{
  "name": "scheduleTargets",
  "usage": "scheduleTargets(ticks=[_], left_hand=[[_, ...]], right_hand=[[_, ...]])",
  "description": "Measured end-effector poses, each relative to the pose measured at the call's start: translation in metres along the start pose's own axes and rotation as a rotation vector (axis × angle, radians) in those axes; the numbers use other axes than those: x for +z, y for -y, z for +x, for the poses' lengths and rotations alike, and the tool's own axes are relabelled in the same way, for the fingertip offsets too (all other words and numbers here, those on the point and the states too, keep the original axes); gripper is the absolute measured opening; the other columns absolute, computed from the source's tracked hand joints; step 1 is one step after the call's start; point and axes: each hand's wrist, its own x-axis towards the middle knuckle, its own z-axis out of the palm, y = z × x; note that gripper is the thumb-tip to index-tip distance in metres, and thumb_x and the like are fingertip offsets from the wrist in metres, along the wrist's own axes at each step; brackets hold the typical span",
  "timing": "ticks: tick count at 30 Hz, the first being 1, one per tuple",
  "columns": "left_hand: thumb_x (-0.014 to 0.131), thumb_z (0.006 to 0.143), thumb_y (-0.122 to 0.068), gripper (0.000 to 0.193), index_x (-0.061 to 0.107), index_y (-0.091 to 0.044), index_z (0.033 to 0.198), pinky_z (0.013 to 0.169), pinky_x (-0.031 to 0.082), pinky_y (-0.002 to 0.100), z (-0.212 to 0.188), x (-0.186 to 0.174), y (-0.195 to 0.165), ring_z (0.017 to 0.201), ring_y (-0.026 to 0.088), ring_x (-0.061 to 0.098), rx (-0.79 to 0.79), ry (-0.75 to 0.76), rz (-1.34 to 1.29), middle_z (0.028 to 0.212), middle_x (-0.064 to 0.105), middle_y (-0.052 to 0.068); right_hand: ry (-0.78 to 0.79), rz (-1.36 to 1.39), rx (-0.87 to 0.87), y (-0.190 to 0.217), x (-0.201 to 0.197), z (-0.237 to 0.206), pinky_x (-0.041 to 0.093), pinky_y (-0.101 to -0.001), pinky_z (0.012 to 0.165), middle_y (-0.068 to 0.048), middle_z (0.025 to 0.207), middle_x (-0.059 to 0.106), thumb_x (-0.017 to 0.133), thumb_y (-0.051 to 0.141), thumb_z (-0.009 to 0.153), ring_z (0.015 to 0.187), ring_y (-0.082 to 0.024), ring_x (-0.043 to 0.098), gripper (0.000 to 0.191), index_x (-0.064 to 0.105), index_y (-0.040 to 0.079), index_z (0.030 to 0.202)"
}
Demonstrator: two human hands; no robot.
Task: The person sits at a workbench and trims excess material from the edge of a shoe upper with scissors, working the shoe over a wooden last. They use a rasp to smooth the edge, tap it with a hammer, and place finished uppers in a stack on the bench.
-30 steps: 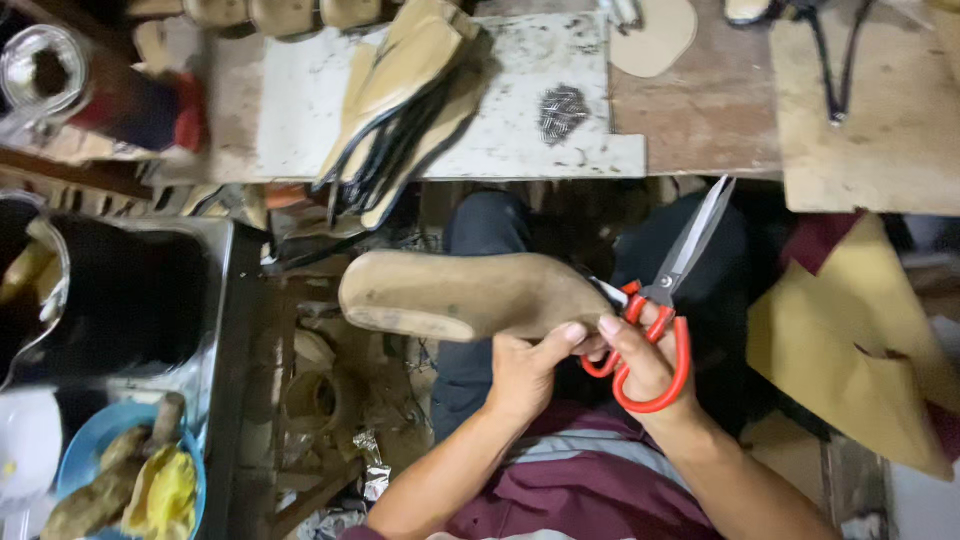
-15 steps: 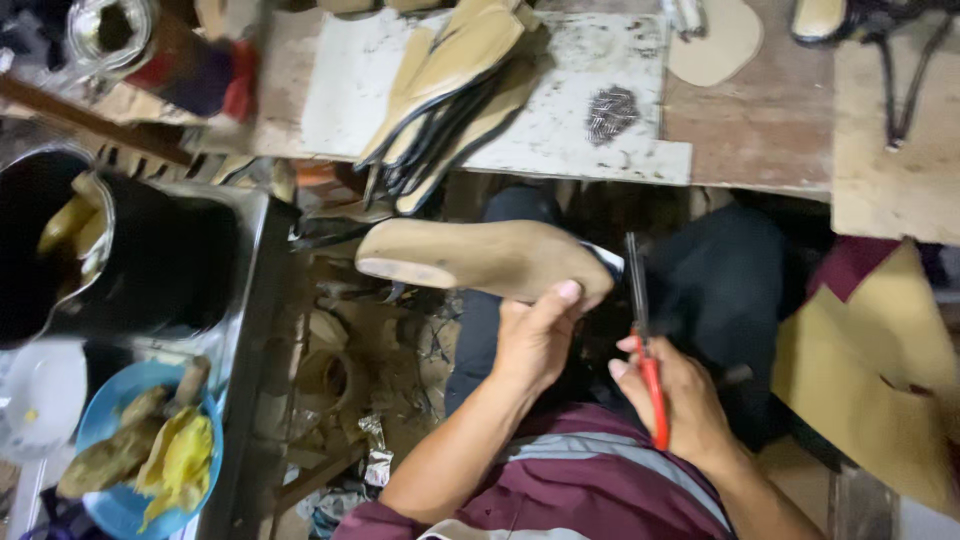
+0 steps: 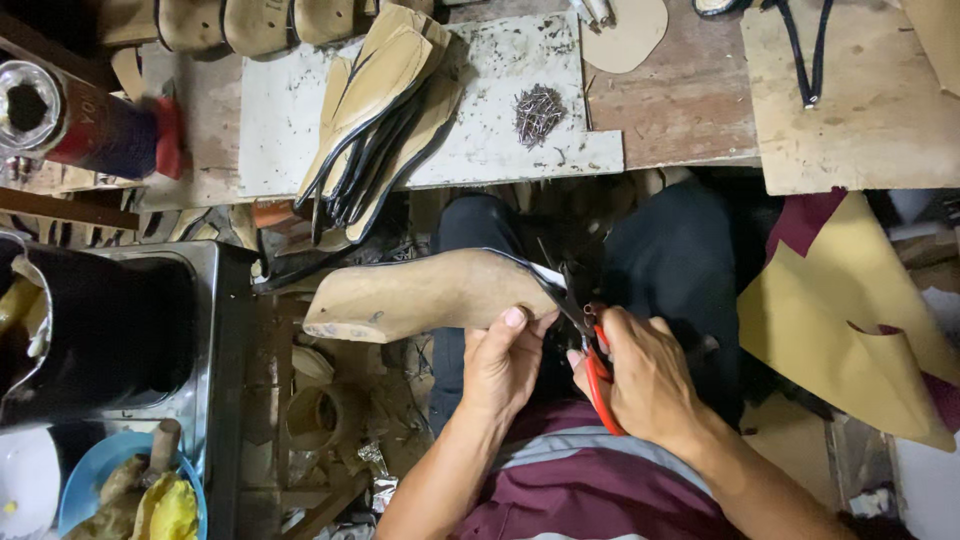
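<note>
We are holding the tan shoe last (image 3: pixel 420 293) out over our lap, near the middle of the scene, with its toe pointing left. Our left hand (image 3: pixel 505 360) is wrapped under its heel end, thumb pressed up against the underside, so the grip is closed firmly on the last. Our right hand (image 3: pixel 645 375) is curled tight through the red handles of the scissors (image 3: pixel 585 335), and the dark blades are reaching up and left to the strip of material at the heel edge; whether the blades are parted or closed we cannot tell.

To trim well, in our judgement, we are wanting short bites that follow the curve of the heel, with the left hand turning the last into the blades rather than the scissors chasing it, and the thumb kept back from the cutting line.

The workbench (image 3: pixel 690 110) edge is running just beyond the last on the far side, with a stack of cut uppers (image 3: pixel 385 95) overhanging it. A metal box (image 3: pixel 215 340) is standing to the left, near the toe. To the right, above the yellow sheet (image 3: pixel 840 330), we are having freer room for the elbow
</note>
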Motion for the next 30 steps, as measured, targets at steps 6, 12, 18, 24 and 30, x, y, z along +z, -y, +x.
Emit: scheduleTargets(ticks=[6,12,18,24,30], left_hand=[[0.08,0.092,-0.006,0.036,0.062,0.0,0.122,0.095,0.052,0.041,-0.003,-0.038,0.001,0.103,0.024,0.064,0.015,0.088,0.128,0.11,0.067,0.01],[0.082,0.082,-0.007,0.04,0.065,0.0,0.117,0.095,0.054,0.041,-0.013,-0.061,-0.004,0.103,0.025,0.067,-0.063,0.085,0.279,0.108,0.07,0.01],[0.083,0.082,-0.011,0.039,0.066,-0.001,0.116,0.094,0.055,0.04,-0.017,-0.063,-0.008,0.102,0.025,0.068,-0.001,0.136,0.495,0.108,0.071,0.011],[0.081,0.084,-0.021,0.036,0.071,-0.003,0.114,0.095,0.055,0.037,-0.027,-0.056,-0.01,0.103,0.022,0.067,-0.154,0.195,0.716,0.109,0.072,0.009],[0.083,0.083,-0.02,0.038,0.07,-0.002,0.114,0.092,0.056,0.037,-0.032,-0.069,-0.011,0.099,0.022,0.068,-0.129,0.163,0.751,0.106,0.073,0.009]], right_hand=[[0.157,0.017,0.06,-0.009,-0.015,-0.006,0.045,-0.0445,0.065,-0.009,0.053,0.061,0.078,0.025,0.076,0.051,-0.034,0.059,0.028,0.058,0.006,0.08],[0.13,0.059,-0.013,-0.023,-0.024,-0.02,0.048,-0.0425,0.057,-0.009,0.052,0.061,0.08,0.017,0.072,0.05,-0.034,0.062,0.027,0.056,0.006,0.069],[0.109,0.065,-0.03,-0.023,-0.029,-0.022,0.047,-0.0422,0.053,-0.009,0.054,0.063,0.08,0.019,0.07,0.052,-0.032,0.063,0.023,0.059,0.008,0.071],[0.122,0.107,-0.005,-0.008,-0.031,-0.013,0.045,-0.043,0.056,-0.009,0.054,0.062,0.079,0.023,0.074,0.046,-0.031,0.06,0.03,0.062,0.002,0.086],[0.101,0.107,-0.092,-0.015,-0.034,-0.014,0.048,-0.0432,0.056,-0.008,0.058,0.066,0.08,0.02,0.071,0.051,-0.033,0.063,0.026,0.058,0.007,0.072]])
